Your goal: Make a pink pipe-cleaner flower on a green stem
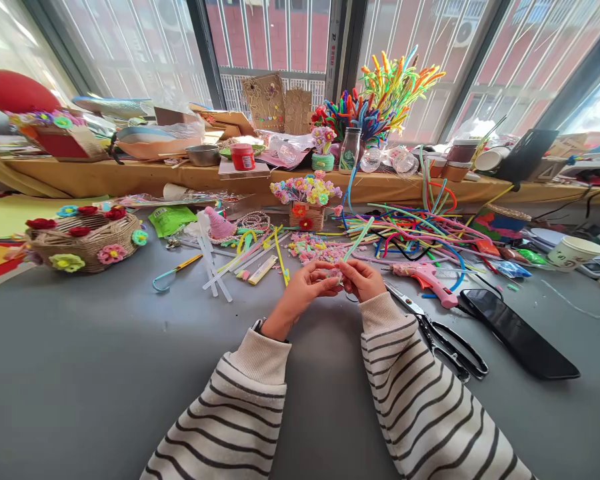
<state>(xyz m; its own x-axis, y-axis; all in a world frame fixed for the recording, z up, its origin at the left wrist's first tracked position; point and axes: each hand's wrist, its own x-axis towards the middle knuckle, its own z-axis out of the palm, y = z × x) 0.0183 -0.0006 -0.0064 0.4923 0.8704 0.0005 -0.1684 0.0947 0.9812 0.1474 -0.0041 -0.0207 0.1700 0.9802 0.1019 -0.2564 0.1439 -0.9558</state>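
Pinched in my right hand [363,279] is a pale green pipe cleaner [360,238], its free end slanting up and to the right. My left hand [307,290] meets the right at the fingertips and is closed on the lower part of the same piece, which the fingers mostly cover. Just behind my hands lies a heap of small pastel pieces [313,248]. A pink glue gun [427,275] rests to the right, with black-handled scissors [443,337] close by my right wrist.
Beyond the glue gun spread many coloured pipe cleaners [405,230]. A black phone [520,333] lies at right. On the left are clear glue sticks [213,260], a crochet hook [177,272] and a woven basket [87,250] with flowers. A small flower pot [307,217] stands centrally, below the crowded ledge [180,175].
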